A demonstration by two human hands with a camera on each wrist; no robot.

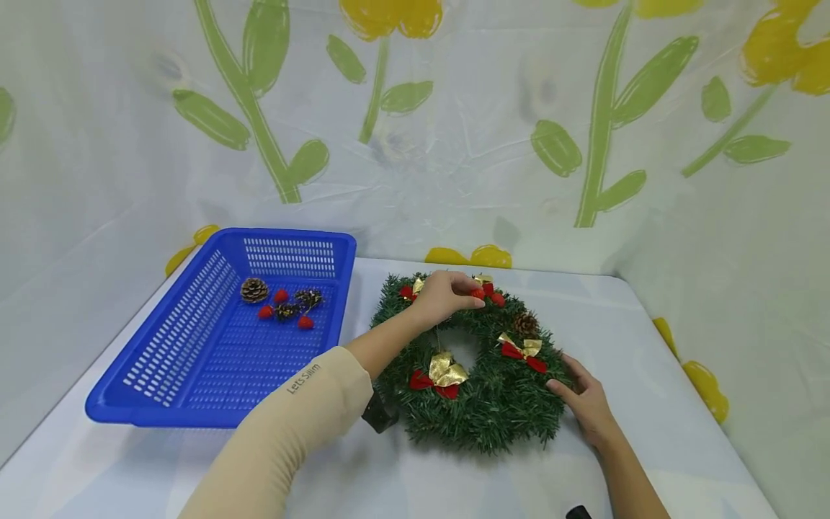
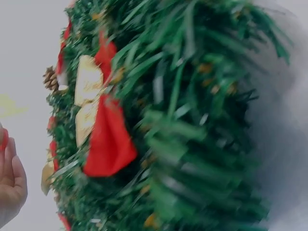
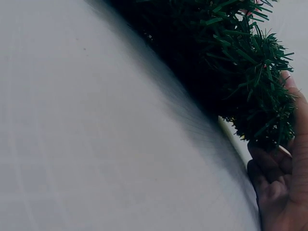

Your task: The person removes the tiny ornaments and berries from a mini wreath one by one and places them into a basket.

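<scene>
As R hand (image 1: 586,402) grips, wreath (image 1: 486,418), (under L (image 1: 442,297))

You are in a small screened-off spot that looks like a craft corner; whether it lies within a home, a workshop or a studio, you cannot tell from here. Creased sheeting (image 1: 467,180) printed with yellow flowers (image 1: 389,16) and green leaves (image 1: 210,119) walls three sides of your pale table (image 1: 603,310), which holds a wreath (image 1: 486,414) and a basket (image 1: 181,417).
</scene>
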